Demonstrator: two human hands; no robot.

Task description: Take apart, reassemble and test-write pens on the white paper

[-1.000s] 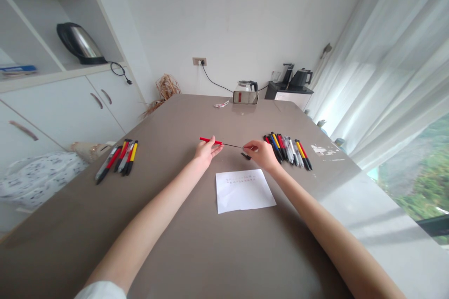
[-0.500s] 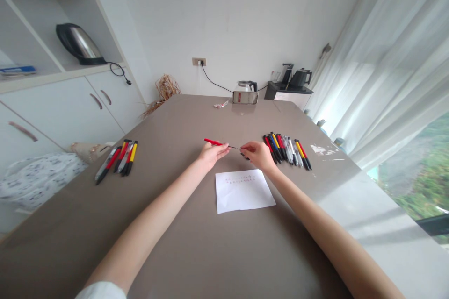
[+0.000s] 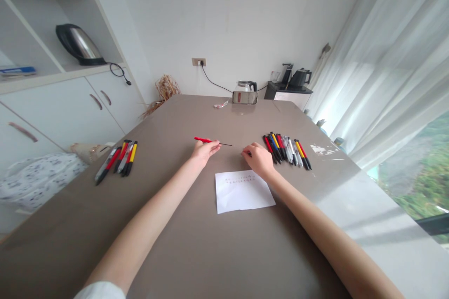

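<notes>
My left hand (image 3: 204,149) is closed round a red pen barrel (image 3: 201,139), held nearly level above the table. From the barrel's right end a thin dark refill (image 3: 226,144) sticks out towards my right hand. My right hand (image 3: 258,159) is curled, its fingertips pinched near a small dark piece (image 3: 249,153), mostly hidden and too small to name for certain. Just below the right hand lies a white sheet of paper (image 3: 243,196) with rows of reddish writing. A gap separates the refill's end from my right fingers.
Several mixed-colour pens (image 3: 286,149) lie in a row right of my right hand. A smaller group of pens (image 3: 119,159) rests at the left. A glass pot (image 3: 243,86) and a metallic box (image 3: 244,98) stand at the table's (image 3: 168,252) far end.
My left hand has drawn left with the red barrel, and the refill's end has come away from my right fingers. The right hand has shifted slightly right and curled more.
</notes>
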